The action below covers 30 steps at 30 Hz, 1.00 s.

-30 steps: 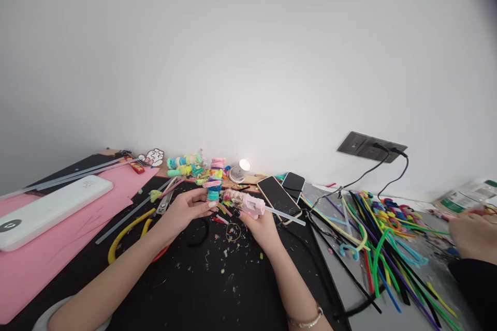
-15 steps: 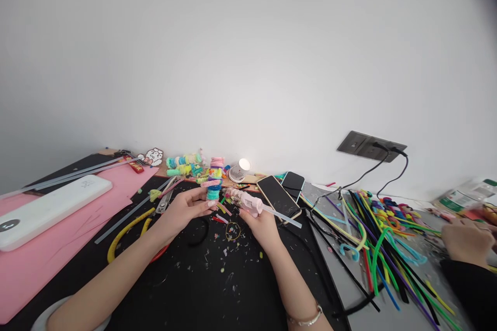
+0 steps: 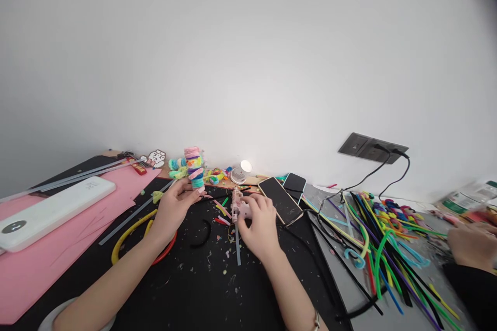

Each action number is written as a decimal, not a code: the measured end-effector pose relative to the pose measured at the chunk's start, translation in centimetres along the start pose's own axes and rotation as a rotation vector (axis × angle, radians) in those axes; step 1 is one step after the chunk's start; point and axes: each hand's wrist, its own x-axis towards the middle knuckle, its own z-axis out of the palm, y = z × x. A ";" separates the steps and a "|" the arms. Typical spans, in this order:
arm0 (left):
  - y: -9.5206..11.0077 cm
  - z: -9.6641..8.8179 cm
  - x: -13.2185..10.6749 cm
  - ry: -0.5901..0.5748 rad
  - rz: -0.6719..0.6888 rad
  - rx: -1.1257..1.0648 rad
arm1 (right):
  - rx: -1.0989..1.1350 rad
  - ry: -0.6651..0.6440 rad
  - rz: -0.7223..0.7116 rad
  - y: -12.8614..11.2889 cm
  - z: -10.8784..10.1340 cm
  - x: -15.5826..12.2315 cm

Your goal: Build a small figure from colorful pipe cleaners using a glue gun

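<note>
My left hand (image 3: 174, 209) is closed round the lower end of an upright, fuzzy pipe-cleaner column (image 3: 194, 164), banded pink, yellow, purple, blue and teal. Low over the black table, my right hand (image 3: 261, 222) has its fingers curled over a pale pink glue gun (image 3: 236, 204). The gun's nozzle points toward the wall, and a clear glue stick (image 3: 238, 248) juts from its back end toward me. Whether the gun rests fully on the table I cannot tell. Coloured pipe-cleaner snippets (image 3: 221, 212) lie just left of the gun.
Two phones (image 3: 280, 199) and a paper cup (image 3: 241, 171) stand near the wall. A white power bank (image 3: 58, 212) lies on pink sheets (image 3: 97, 227) at left. Many pipe cleaners (image 3: 384, 248) spread over the grey surface at right, near another person's hand (image 3: 471, 245).
My left hand has moved the pipe-cleaner column left and slightly up, away from the glue gun. The right hand has lowered the gun and turned it, so its glue stick now points toward me.
</note>
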 end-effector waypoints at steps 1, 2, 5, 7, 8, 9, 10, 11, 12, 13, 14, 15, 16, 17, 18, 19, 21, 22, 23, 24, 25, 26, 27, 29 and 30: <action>-0.1 0.0 0.0 -0.001 0.008 0.000 | 0.009 -0.012 -0.070 -0.8 0.4 -0.1; -0.1 0.0 0.1 -0.007 0.016 0.002 | 0.008 -0.052 -0.153 -1.7 0.8 -0.3; -0.1 0.2 0.0 -0.032 0.039 0.027 | -0.065 -0.162 -0.290 -3.9 2.7 -0.6; 0.0 0.3 -0.1 -0.050 0.062 0.063 | -0.105 -0.175 -0.286 -4.8 3.7 -0.7; 0.1 0.4 -0.2 -0.046 0.069 0.079 | -0.105 -0.180 -0.292 -5.0 4.1 -0.7; 0.3 0.5 -0.3 -0.048 0.067 0.095 | -0.092 -0.177 -0.287 -5.1 4.3 -0.6; 0.4 0.5 -0.4 -0.052 0.064 0.096 | -0.054 -0.175 -0.280 -5.1 4.4 -0.5; 0.6 0.6 -0.5 -0.055 0.056 0.091 | 0.011 -0.169 -0.263 -4.9 4.4 -0.4; 0.7 0.7 -0.6 -0.062 0.044 0.079 | 0.101 -0.157 -0.224 -4.7 4.3 -0.3; 0.9 0.7 -0.7 -0.072 0.028 0.062 | 0.216 -0.151 -0.168 -4.4 4.1 -0.1; 1.1 0.8 -0.8 -0.079 0.010 0.044 | 0.347 -0.142 -0.085 -4.0 3.9 0.2; 1.2 0.9 -0.9 -0.090 -0.011 0.028 | 0.477 -0.134 0.031 -3.5 3.6 0.5; 1.3 1.0 -1.0 -0.102 -0.033 0.017 | 0.609 -0.168 0.136 -2.9 3.2 0.8; 1.4 1.0 -1.0 -0.115 -0.054 0.011 | 0.721 -0.178 0.222 -2.3 2.8 1.2; 1.5 1.1 -1.1 -0.129 -0.074 0.010 | 0.810 -0.182 0.277 -1.8 2.5 1.5; 1.5 1.1 -1.2 -0.143 -0.090 0.011 | 0.867 -0.161 0.312 -1.2 2.1 1.7; 1.3 1.2 -1.4 -0.171 -0.117 0.011 | 0.926 -0.121 0.340 -0.3 1.7 2.1; 1.1 1.3 -1.5 -0.182 -0.130 0.008 | 0.942 -0.111 0.341 0.0 1.6 2.1; 1.0 1.3 -1.6 -0.195 -0.142 0.001 | 0.950 -0.105 0.335 0.2 1.5 2.1; 0.9 1.4 -1.7 -0.210 -0.153 -0.011 | 0.956 -0.102 0.327 0.4 1.5 2.0; 0.8 1.4 -1.8 -0.225 -0.161 -0.023 | 0.965 -0.099 0.319 0.4 1.5 1.9; 0.8 1.5 -1.9 -0.238 -0.166 -0.035 | 0.978 -0.095 0.311 0.5 1.6 1.8; 0.8 1.5 -2.0 -0.250 -0.168 -0.046 | 0.997 -0.091 0.307 0.5 1.6 1.6; 0.9 1.7 -2.2 -0.270 -0.168 -0.062 | 1.044 -0.089 0.303 0.4 1.6 1.5; 0.9 1.7 -2.3 -0.279 -0.169 -0.066 | 1.063 -0.095 0.304 0.4 1.5 1.4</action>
